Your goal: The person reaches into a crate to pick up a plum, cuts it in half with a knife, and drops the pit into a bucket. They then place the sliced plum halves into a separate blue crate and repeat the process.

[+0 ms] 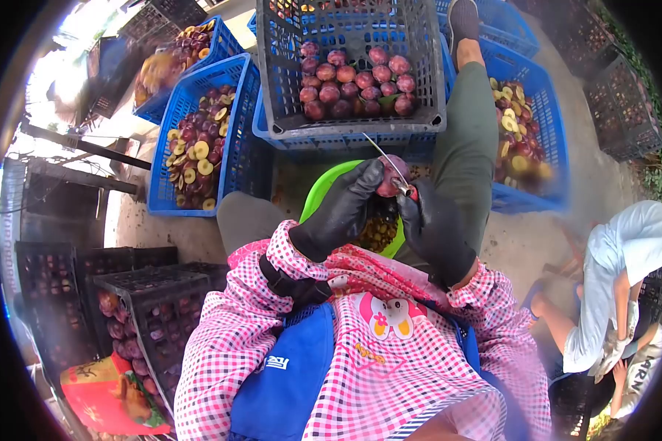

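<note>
My left hand [346,207], in a black glove, holds a reddish-purple plum [393,173] between its fingers and thumb. Closed around the handle of a thin-bladed knife [386,159] is my right hand [435,229], also black-gloved. The blade lies against the plum and points up and to the left. Beneath both hands, a bright green basin [324,184] holds small dark and yellowish pieces. Just beyond them, a black crate [353,132] contains several whole plums [347,90] and rests on a blue crate.
Blue crates of cut plums stand at the left [241,140] and right [559,140]. Black crates [151,290] of whole plums are stacked at the lower left. Two people [610,272] bend over at the right. A red and yellow bag [99,393] lies at the lower left.
</note>
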Available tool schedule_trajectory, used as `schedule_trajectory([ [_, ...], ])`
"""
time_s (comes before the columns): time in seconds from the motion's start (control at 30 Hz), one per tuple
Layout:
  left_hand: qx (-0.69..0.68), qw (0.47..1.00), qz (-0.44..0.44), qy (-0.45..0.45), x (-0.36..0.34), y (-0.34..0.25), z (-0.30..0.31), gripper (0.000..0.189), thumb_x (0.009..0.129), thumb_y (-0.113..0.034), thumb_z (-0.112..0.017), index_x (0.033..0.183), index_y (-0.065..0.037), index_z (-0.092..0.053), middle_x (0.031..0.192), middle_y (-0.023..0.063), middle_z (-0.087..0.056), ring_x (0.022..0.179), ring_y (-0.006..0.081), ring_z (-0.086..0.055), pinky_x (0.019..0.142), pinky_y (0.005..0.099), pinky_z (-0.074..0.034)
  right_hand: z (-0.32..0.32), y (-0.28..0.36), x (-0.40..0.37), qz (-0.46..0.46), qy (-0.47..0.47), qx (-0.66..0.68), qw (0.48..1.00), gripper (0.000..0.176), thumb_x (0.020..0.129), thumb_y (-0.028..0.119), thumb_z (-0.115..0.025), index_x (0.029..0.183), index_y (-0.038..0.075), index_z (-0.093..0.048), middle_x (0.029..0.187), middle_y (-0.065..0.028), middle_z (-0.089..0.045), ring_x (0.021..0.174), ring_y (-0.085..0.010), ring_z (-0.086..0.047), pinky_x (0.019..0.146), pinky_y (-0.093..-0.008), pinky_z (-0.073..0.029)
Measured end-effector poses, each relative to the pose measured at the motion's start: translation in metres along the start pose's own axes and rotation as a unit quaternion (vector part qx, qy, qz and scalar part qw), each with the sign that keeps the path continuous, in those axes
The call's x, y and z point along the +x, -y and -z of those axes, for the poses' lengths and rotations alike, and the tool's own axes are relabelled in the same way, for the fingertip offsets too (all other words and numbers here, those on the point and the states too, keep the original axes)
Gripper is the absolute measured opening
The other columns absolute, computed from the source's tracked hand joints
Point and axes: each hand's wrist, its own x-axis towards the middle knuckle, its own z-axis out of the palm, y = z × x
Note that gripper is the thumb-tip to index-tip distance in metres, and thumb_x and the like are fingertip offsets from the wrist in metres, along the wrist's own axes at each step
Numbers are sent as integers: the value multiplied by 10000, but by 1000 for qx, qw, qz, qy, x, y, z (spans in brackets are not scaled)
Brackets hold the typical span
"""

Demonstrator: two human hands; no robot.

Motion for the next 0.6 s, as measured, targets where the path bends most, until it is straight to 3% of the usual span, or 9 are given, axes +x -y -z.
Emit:
schedule_trajectory([
  [0.17, 81, 996, -10, -44, -4, 3, -10, 408, 1024, -378, -447, 1228, -37, -537, 1065, 28, -604, 966, 114, -588, 882, 275, -470, -7, -2, -7, 0, -16, -54, 998, 222, 916, 216, -593, 1005, 29, -513, 689, -209, -585, 611, -427, -589, 505, -485, -431],
  [0.23, 130, 990, -2, -50, -2, 5, -8, 467, 996, -454, -464, 1258, -71, -523, 999, 5, -590, 859, 105, -586, 695, 262, -497, -10, 2, -6, -31, -36, -66, 997, 173, 930, 238, -575, 961, 71, -544, 704, -198, -581, 636, -429, -582, 523, -470, -426],
  [0.37, 201, 976, -27, -73, 6, 6, -5, 472, 989, -455, -483, 1254, -66, -525, 971, 2, -592, 840, 95, -580, 674, 249, -491, -14, -7, -4, -33, -46, -86, 995, 185, 961, 255, -536, 961, 70, -540, 671, -161, -579, 571, -374, -589, 502, -449, -428],
  [0.43, 253, 967, -32, -4, 10, 7, 13, 516, 982, -438, -514, 1323, -52, -484, 1097, 30, -593, 981, 115, -577, 791, 271, -501, -8, -8, -2, -158, 25, 137, 978, 218, 959, 247, -546, 987, 30, -556, 674, -182, -587, 534, -356, -588, 484, -406, -447],
  [0.47, 254, 967, -31, -5, 10, 8, 14, 516, 982, -438, -514, 1323, -52, -484, 1097, 30, -593, 981, 115, -577, 791, 271, -501, -2, -17, -6, -158, 25, 138, 977, 218, 959, 247, -546, 987, 30, -556, 674, -182, -587, 534, -356, -588, 484, -406, -447],
  [0.5, 301, 949, -97, -9, 14, 7, 14, 545, 980, -426, -526, 1360, -43, -449, 1169, 44, -571, 1057, 126, -548, 863, 288, -481, 7, -33, -9, -246, 105, 371, 889, 220, 968, 247, -536, 978, 29, -558, 663, -176, -579, 530, -347, -582, 487, -400, -436],
  [0.53, 342, 926, -160, -16, 15, 7, 15, 579, 978, -414, -538, 1397, -33, -414, 1240, 58, -548, 1134, 137, -519, 935, 305, -461, 13, -34, -6, -318, 182, 574, 732, 223, 978, 247, -525, 969, 28, -561, 652, -169, -572, 527, -338, -575, 490, -394, -425],
  [0.57, 339, 927, -161, -22, 15, 5, 16, 579, 978, -414, -538, 1397, -33, -414, 1240, 58, -548, 1134, 137, -519, 935, 305, -461, 12, -29, -8, -321, 188, 573, 731, 223, 978, 247, -525, 969, 28, -561, 652, -169, -572, 527, -338, -575, 490, -394, -425],
  [0.6, 329, 932, -149, -22, 15, 0, 18, 603, 972, -391, -559, 1413, -25, -373, 1272, 66, -523, 1152, 140, -502, 952, 297, -448, 8, -19, -12, -262, 117, 445, 849, 215, 977, 242, -527, 972, 30, -558, 642, -168, -564, 533, -340, -573, 495, -404, -417],
])
